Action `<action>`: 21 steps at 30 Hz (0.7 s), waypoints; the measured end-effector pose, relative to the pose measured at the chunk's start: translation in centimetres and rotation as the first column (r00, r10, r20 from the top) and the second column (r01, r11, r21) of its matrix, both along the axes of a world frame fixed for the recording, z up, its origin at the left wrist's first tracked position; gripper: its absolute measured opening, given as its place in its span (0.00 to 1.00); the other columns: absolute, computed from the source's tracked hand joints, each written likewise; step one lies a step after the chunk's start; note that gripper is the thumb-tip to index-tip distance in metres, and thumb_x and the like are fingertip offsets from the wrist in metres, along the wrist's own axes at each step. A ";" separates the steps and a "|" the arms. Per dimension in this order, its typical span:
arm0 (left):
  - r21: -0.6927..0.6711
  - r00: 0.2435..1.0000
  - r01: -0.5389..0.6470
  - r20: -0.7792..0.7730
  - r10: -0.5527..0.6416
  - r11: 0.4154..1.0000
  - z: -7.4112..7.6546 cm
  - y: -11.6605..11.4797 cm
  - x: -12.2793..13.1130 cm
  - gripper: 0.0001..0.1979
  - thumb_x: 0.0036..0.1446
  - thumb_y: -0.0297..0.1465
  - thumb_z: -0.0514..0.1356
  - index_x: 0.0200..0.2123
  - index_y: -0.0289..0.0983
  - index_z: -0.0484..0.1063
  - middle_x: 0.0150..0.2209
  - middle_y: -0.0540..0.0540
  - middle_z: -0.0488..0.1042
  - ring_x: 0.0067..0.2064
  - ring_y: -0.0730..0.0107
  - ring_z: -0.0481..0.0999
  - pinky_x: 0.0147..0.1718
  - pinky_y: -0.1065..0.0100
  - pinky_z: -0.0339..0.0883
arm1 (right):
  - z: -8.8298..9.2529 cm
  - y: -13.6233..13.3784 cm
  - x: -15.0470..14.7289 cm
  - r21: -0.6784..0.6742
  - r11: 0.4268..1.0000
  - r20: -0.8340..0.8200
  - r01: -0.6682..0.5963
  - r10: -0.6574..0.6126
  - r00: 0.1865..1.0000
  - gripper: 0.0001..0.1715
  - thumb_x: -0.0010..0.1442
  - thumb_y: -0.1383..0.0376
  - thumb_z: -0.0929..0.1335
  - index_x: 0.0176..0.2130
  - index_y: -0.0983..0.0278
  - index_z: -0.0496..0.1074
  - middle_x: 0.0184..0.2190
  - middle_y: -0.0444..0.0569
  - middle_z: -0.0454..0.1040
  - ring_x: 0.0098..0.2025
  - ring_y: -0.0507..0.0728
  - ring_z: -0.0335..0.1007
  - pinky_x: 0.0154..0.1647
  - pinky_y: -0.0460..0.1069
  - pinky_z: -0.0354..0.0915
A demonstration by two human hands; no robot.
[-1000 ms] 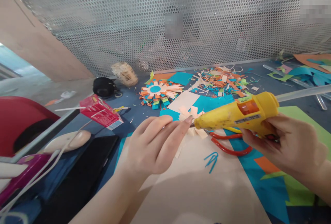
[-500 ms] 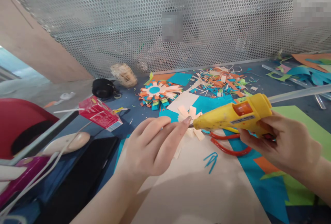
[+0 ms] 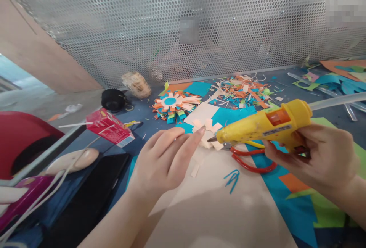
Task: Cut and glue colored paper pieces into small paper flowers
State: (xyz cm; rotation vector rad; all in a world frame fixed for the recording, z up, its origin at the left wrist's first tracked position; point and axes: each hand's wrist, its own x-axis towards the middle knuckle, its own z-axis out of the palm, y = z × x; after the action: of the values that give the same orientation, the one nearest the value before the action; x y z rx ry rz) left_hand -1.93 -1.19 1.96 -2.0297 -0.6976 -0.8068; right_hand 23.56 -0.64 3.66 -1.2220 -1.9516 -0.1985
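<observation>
My right hand (image 3: 326, 152) grips a yellow hot glue gun (image 3: 254, 128) by its handle, with a clear glue stick poking out of its back end. The gun's dark metal tip points left, just over a peach paper flower (image 3: 214, 126) with cut petals. My left hand (image 3: 164, 160) is closed at the flower's left side, its index fingertip against the petals; the thumb is hidden. Red-handled scissors (image 3: 254, 169) lie under the gun, their blades mostly covered. Thin blue paper strips (image 3: 233, 179) rest on the large pale sheet (image 3: 223, 213) in front.
A finished-looking layered paper flower (image 3: 178, 105) and a heap of paper scraps (image 3: 246, 89) lie at the back, before a perforated metal panel (image 3: 137, 30). On the left are a pink drink carton (image 3: 110, 126), a black phone (image 3: 91, 198) and white cables. Green paper (image 3: 323, 124) lies right.
The glue gun has moved slightly right, its tip drawing away from my left fingertip. My left hand has shifted a little left, and more of the peach flower shows.
</observation>
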 end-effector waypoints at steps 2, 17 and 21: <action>0.007 1.000 -0.015 0.013 0.015 1.000 0.0 0.1 0.0 0.21 0.43 0.20 0.65 0.43 0.24 0.68 0.28 0.42 0.76 0.33 0.63 0.72 0.29 0.65 0.65 | -0.3 0.1 0.2 0.004 0.995 -0.019 -0.095 0.095 0.995 0.13 0.55 0.58 0.65 0.23 0.60 0.62 0.13 0.37 0.60 0.10 0.45 0.54 0.06 0.40 0.48; 0.001 0.985 -0.147 0.086 0.146 0.989 0.0 1.1 -0.7 0.21 0.45 0.19 0.62 0.45 0.31 0.65 0.23 0.48 0.74 0.29 0.64 0.72 0.29 0.66 0.68 | -2.2 5.1 2.4 -0.540 0.759 0.070 0.364 -0.391 0.918 0.19 0.51 0.54 0.64 0.33 0.61 0.51 0.26 0.48 0.69 0.25 0.58 0.68 0.19 0.46 0.56; -0.042 0.985 -0.151 0.075 0.154 0.988 -0.5 1.2 -0.6 0.18 0.48 0.21 0.60 0.45 0.32 0.65 0.25 0.47 0.75 0.30 0.65 0.74 0.29 0.66 0.68 | -2.4 6.1 2.3 -0.670 0.616 0.190 0.414 -0.397 0.898 0.14 0.58 0.56 0.62 0.37 0.64 0.55 0.30 0.52 0.72 0.28 0.57 0.71 0.21 0.46 0.57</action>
State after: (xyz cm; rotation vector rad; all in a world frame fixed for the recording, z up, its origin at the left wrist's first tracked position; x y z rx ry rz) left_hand -2.54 0.05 1.50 -1.9578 -0.9062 -0.7926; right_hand 25.85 5.50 1.21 -2.1777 -1.7755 0.3532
